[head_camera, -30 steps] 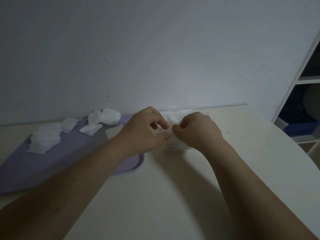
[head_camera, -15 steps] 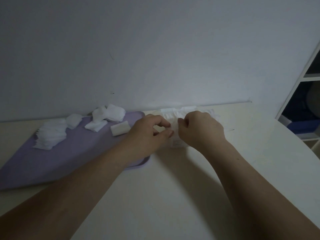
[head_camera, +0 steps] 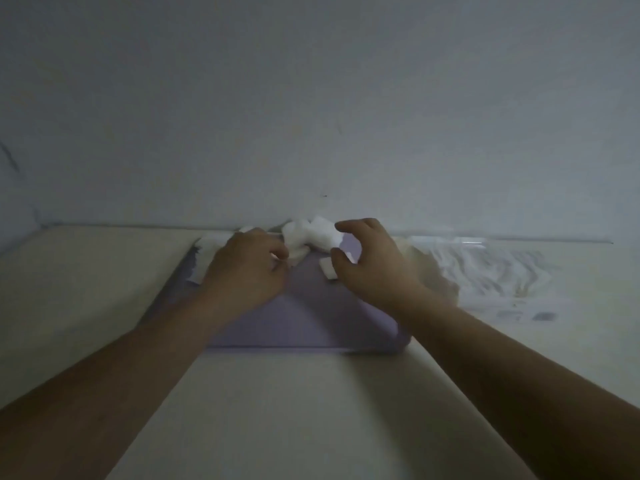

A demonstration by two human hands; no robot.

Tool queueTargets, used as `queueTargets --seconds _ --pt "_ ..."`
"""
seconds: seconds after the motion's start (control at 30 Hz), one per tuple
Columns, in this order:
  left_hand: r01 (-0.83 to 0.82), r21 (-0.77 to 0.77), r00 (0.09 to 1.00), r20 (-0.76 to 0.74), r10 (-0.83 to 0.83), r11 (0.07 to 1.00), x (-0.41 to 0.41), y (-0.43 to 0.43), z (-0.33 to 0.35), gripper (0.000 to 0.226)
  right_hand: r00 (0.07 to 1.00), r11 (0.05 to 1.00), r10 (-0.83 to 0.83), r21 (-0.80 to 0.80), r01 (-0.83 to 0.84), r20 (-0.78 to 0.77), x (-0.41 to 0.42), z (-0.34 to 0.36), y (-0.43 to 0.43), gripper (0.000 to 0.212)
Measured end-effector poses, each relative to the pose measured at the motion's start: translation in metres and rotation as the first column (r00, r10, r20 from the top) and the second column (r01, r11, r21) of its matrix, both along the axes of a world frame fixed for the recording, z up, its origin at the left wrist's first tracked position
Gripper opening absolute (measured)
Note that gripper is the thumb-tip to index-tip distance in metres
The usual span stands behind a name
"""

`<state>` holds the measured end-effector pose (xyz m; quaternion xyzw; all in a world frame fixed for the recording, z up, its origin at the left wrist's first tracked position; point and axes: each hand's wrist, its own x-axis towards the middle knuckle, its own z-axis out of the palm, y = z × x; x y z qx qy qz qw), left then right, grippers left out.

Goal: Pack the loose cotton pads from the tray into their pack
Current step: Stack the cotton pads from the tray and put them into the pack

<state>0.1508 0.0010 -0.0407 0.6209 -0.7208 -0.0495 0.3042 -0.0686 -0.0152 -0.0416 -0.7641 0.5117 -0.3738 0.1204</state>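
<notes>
Occupying the middle of the cream table [head_camera: 277,410], a flat lavender tray [head_camera: 311,317] is recorded, its near edge running straight across and its near right corner rounded.

Loose cotton pads [head_camera: 304,235] are noted at the tray's far edge. They are white, soft and matt, heaped in an untidy clump with crumpled outlines, and are the brightest things in the dim light. A single pad [head_camera: 328,270], small and squarish, is seen lying flat on the tray just nearer than the clump. A further stack of pads [head_camera: 204,254] is logged at the tray's far left corner, largely covered, with only its white edges showing.

The pack [head_camera: 491,271] is found off the tray, just beyond its right side on the table. It is clear crinkled plastic lying flat, streaked with reflections, with small dark print along its near side. Whether any pads are inside it cannot be told.

The left hand [head_camera: 247,271] is placed over the tray's far left part, on the stack, with fingers curled downward. Whether anything is gripped cannot be told, the fingertips being hidden. The right hand [head_camera: 374,268] is held above the tray's far right part, thumb and fingers spread apart and gently curved, with nothing held. Its index finger is by the clump and its thumb by the single pad.

A plain grey wall [head_camera: 311,98] is met directly behind the tray's far edge.
</notes>
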Motion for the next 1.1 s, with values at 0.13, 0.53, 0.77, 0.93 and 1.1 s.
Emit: queueTargets --seconds 0.13,0.53,0.77,0.93,1.1 --pt "-0.169 0.158 0.981 0.125 0.15 0.973 0.05 -0.028 0.006 0.079 0.984 0.987 -0.029 0.15 0.056 -0.178 0.049 -0.005 -0.05 0.063" --pt "-0.054 0.32 0.949 0.311 -0.051 0.946 0.079 -0.087 -0.035 0.095 0.901 0.979 0.069 0.205 0.023 -0.429 0.084 -0.036 -0.108 0.06" --pt "0.137 0.256 0.934 0.287 -0.211 0.957 0.057 -0.067 -0.045 0.067 0.903 0.971 0.18 0.218 -0.099 -0.389 0.059 -0.038 -0.08 0.052" --pt "0.284 0.287 0.836 0.393 -0.383 0.915 0.042 -0.042 -0.027 0.06 0.967 0.909 0.242 0.367 -0.199 -0.075 0.024 -0.017 -0.057 0.045" --pt "0.124 0.217 0.966 0.196 -0.168 0.968 0.026 -0.018 -0.001 0.085 0.991 0.984 0.065 0.156 -0.083 0.113 -0.015 0.013 -0.029 0.026"
